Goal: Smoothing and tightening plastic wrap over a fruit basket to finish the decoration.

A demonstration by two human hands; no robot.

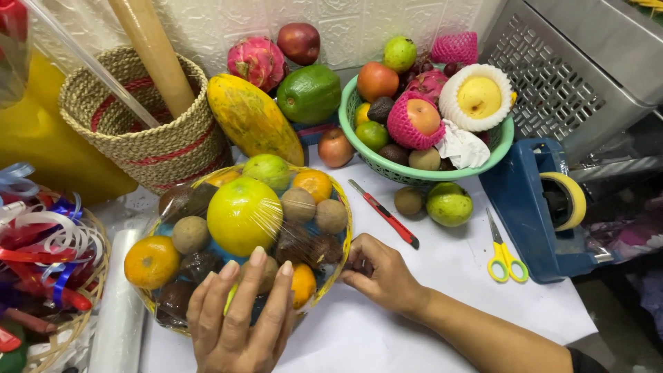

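Right now the fruit basket (pixel 242 242), covered in clear film and sitting on the white worktop (pixel 442 290), is lying under the left hand (pixel 238 318), whose flat, spread grip is pressing the film down. Beside the rim, the right hand (pixel 380 273) is pinching its grip together on the film edge; keeping that pull taut and low should be smoothing wrinkles.

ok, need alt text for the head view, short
Two bare hands press on a film-wrapped basket of fruit: left hand flat on top, right hand at its rim. Behind are a green bowl of fruit, a red box cutter and yellow scissors.
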